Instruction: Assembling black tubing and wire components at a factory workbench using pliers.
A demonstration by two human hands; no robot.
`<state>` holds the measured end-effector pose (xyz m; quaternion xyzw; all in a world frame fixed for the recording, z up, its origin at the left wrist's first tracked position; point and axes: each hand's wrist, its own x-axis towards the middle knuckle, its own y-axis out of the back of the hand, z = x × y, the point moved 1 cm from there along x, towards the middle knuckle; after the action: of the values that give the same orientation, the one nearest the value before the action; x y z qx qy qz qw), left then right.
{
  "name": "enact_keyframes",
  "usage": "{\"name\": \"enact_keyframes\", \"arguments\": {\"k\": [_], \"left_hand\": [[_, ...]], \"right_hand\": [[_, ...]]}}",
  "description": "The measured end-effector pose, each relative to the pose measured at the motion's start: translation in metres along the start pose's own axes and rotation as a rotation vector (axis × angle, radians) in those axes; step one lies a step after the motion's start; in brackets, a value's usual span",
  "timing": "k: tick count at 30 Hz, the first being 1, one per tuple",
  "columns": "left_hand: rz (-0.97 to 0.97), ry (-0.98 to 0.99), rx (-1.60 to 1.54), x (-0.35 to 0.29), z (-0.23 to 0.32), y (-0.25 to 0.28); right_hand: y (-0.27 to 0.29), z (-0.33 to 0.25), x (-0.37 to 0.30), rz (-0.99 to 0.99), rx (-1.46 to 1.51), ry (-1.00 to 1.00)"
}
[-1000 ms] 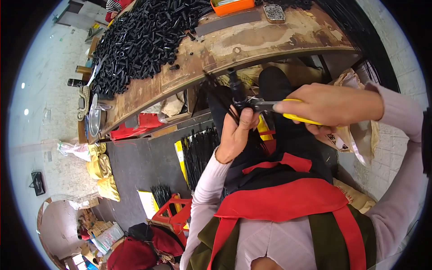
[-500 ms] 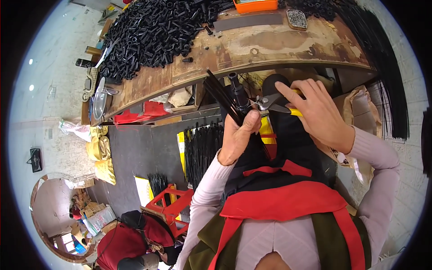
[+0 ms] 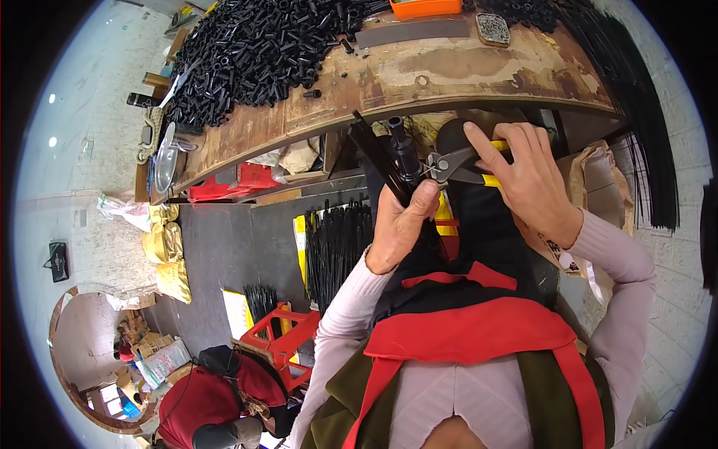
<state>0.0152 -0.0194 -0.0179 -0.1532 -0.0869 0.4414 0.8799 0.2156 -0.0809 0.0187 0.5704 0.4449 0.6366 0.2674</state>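
My left hand (image 3: 404,221) is closed round a bundle of thin black rods (image 3: 372,153) and a black plastic tubular fitting (image 3: 404,153), both pointing up and away from me. In my right hand (image 3: 532,176) are pliers (image 3: 451,165) with yellow handles. Their metal jaws meet the lower side of the fitting, just above my left thumb, where a short thin wire shows. The handles are spread apart, with my thumb stretched along the upper one. What the jaws grip is too small to make out.
The wooden bench (image 3: 426,75) carries a big heap of black plastic fittings (image 3: 254,60), an orange tray (image 3: 425,7) and a small tin of metal bits (image 3: 493,30). Long black rods (image 3: 643,127) hang at its right end. A red stool (image 3: 288,333) and a person in red (image 3: 213,404) are lower left.
Both hands have shifted slightly, the fitting and rods moving a little right. The pliers' jaws have turned somewhat and stay against the fitting. Both hands keep their hold.
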Motion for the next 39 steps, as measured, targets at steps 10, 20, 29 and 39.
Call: {"name": "enact_keyframes", "arguments": {"k": [10, 20, 29, 39], "left_hand": [[-0.017, -0.013, -0.02, -0.001, 0.002, 0.007], [-0.071, 0.009, -0.09, -0.003, -0.004, 0.015], [-0.115, 0.099, -0.122, 0.007, 0.002, 0.012], [-0.084, -0.01, -0.193, 0.001, 0.004, 0.015]], "right_hand": [[-0.003, -0.006, 0.005, 0.021, 0.093, 0.002], [0.046, 0.015, 0.026, -0.423, 0.103, 0.217], [0.033, 0.005, 0.004, -0.15, 0.465, -0.004], [0.046, 0.005, 0.026, -1.309, 1.482, -0.743]]}}
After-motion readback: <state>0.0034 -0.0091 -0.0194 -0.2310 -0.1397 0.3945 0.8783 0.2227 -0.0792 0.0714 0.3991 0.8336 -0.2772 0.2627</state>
